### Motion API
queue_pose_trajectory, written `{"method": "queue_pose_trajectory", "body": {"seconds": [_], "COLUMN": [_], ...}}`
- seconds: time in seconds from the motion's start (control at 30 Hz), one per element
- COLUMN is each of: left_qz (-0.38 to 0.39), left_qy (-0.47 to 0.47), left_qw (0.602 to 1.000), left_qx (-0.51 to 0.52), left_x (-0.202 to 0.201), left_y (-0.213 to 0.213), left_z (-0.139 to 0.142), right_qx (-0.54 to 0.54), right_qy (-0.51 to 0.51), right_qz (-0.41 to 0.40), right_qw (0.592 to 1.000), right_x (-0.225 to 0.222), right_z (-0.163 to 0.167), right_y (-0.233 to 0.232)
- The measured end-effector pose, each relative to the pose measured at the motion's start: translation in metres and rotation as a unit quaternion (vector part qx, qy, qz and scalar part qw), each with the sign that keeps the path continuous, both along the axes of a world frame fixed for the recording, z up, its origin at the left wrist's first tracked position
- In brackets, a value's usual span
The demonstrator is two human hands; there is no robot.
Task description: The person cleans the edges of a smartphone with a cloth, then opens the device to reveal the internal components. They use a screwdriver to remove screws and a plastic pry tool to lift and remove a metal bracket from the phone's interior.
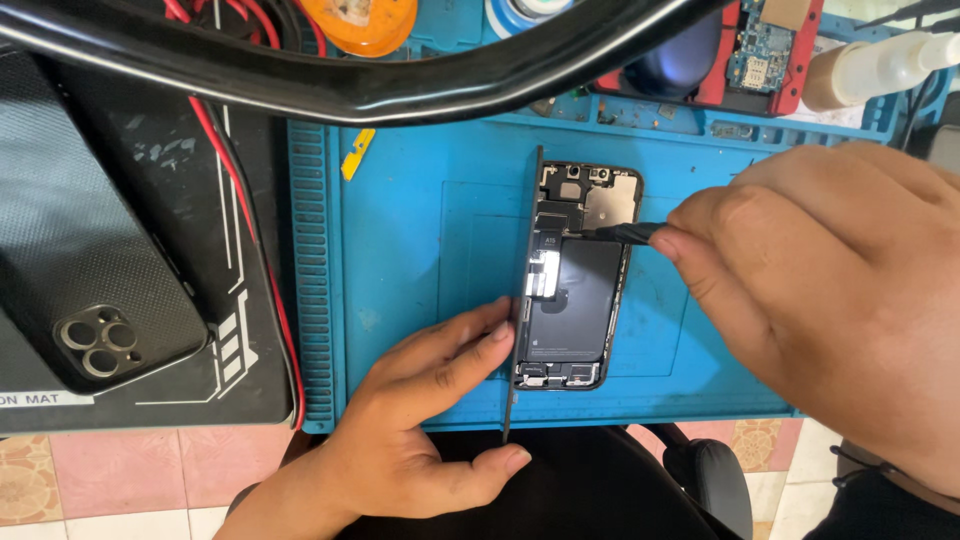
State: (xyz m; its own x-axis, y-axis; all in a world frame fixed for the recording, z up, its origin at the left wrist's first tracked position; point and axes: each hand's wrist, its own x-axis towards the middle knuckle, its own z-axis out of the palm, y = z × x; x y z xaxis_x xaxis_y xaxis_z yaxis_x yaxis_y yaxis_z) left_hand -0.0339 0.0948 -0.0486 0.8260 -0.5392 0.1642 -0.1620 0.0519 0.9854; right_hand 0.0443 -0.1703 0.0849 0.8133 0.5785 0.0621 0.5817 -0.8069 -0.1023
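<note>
Curving across the top of the view, a thick black tube (380, 90) hung closest to the lens and hid part of the clutter behind it. Below, the right hand (830, 300) was closed around a slim black prying tool (625, 233), its tip set on the connectors inside an opened black smartphone body (580, 290), apparently to work at a cable there. The left hand (420, 420) was closed on a thin dark screen panel (522, 300), fingers along one face and thumb at its lower edge, holding it upright on its long edge beside the phone, likely so the attached cables stayed slack. The phone lay near the middle of a blue silicone repair mat (420, 230) on the surface. To the left, well apart, a black textured phone with three camera lenses (90, 270) rested on a black mat, with red wires (240, 210) running past. A small yellow pick (357, 153) lay on the blue mat, and a green circuit board in a red holder (762, 50) sat at the far edge.
</note>
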Motion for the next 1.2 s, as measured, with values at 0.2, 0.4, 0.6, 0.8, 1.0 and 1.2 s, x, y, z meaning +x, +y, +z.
{"method": "queue_pose_trajectory", "body": {"seconds": [0.2, 0.4, 0.6, 0.8, 1.0, 1.2], "left_qz": [0.003, -0.003, 0.004, 0.006, 0.003, 0.001], "left_qy": [-0.003, -0.011, 0.0, -0.008, -0.004, -0.005], "left_qw": [1.0, 1.0, 1.0, 1.0, 1.0, 1.0], "left_qx": [0.012, -0.003, 0.011, 0.01, 0.001, 0.005], "left_x": [0.0, 0.001, -0.001, 0.0, 0.0, 0.0], "left_y": [0.0, -0.001, -0.001, 0.0, -0.001, -0.001], "left_z": [0.002, 0.0, 0.0, 0.0, 0.0, 0.001], "right_qx": [-0.041, -0.086, -0.123, -0.083, -0.065, 0.013], "right_qy": [0.012, 0.008, 0.054, 0.084, 0.049, 0.075], "right_qz": [0.043, 0.088, 0.026, 0.022, 0.032, -0.033], "right_qw": [0.998, 0.992, 0.991, 0.993, 0.996, 0.997], "right_x": [0.003, 0.004, 0.002, 0.003, 0.005, -0.01], "right_z": [0.003, 0.006, 0.003, 0.003, 0.006, 0.002], "right_y": [0.005, 0.012, 0.014, 0.01, 0.012, -0.002]}}
